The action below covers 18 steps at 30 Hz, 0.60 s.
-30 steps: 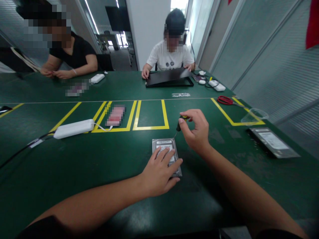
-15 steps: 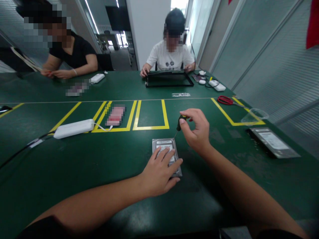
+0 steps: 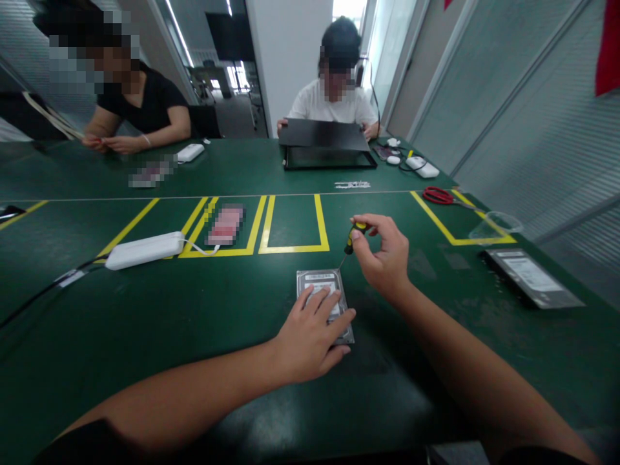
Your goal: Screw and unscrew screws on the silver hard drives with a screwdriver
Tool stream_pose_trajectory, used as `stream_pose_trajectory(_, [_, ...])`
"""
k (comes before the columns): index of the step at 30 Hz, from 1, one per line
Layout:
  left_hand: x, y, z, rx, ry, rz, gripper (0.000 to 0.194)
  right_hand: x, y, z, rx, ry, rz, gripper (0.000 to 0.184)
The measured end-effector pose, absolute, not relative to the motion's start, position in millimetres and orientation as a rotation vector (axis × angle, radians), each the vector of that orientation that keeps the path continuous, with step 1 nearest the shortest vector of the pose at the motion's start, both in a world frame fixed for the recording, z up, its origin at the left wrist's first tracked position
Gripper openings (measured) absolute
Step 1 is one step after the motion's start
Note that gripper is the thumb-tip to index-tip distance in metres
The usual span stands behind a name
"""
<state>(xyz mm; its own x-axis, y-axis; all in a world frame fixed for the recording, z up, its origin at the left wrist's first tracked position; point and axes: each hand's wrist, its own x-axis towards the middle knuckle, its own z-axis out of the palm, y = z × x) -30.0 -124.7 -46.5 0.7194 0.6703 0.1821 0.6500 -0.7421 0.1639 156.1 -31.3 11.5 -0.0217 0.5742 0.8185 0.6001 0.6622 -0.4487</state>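
Note:
A silver hard drive (image 3: 320, 276) with a white label lies flat on the green table (image 3: 203, 400) in front of me. My left hand (image 3: 314, 332) rests on it with the fingers spread, covering much of its label and lower part. Pinched in the fingers of my right hand (image 3: 382, 252) is a small black and yellow screwdriver (image 3: 355, 237). It tilts, and its thin shaft runs down to the drive's upper right corner. The screw itself is too small to make out.
To the right lie a second hard drive (image 3: 530, 278), red-handled scissors (image 3: 440, 196) and a clear plastic piece (image 3: 496, 224). A white power bank (image 3: 144, 250) with cables and a pink phone (image 3: 225, 225) are on the left. Across the table, one person holds a black panel (image 3: 324, 134).
The screwdriver's handle has turned in my right hand, showing more yellow. My left hand stays on the drive. The person opposite has raised a black panel over the frame.

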Motion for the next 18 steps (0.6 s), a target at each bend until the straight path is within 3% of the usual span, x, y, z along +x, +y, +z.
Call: stream_pose_trajectory(18, [-29.7,-125.0,-45.3,2.816,1.096,0.366,0.060,155.5,-31.3,13.0,-0.953,-1.700,-0.014,0.016])
